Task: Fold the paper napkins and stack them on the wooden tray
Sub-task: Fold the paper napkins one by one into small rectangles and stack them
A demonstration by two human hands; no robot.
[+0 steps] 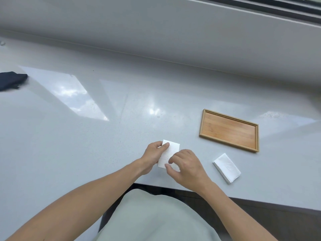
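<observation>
A white paper napkin [171, 150] lies flat on the grey countertop near its front edge, folded into a narrow rectangle. My left hand [153, 154] grips its left side, with the thumb pressing on top. My right hand [186, 166] covers the napkin's lower right corner, fingertips touching the paper. A small pile of white napkins [226, 168] rests to the right of my hands. The wooden tray [229, 130] sits beyond that pile at the right, with nothing in it.
The glossy grey countertop [86, 136] reflects the window light. A dark folded cloth [11, 80] lies at the far left edge. A raised grey ledge [156, 32] runs along the back. The counter's front edge passes just below my hands.
</observation>
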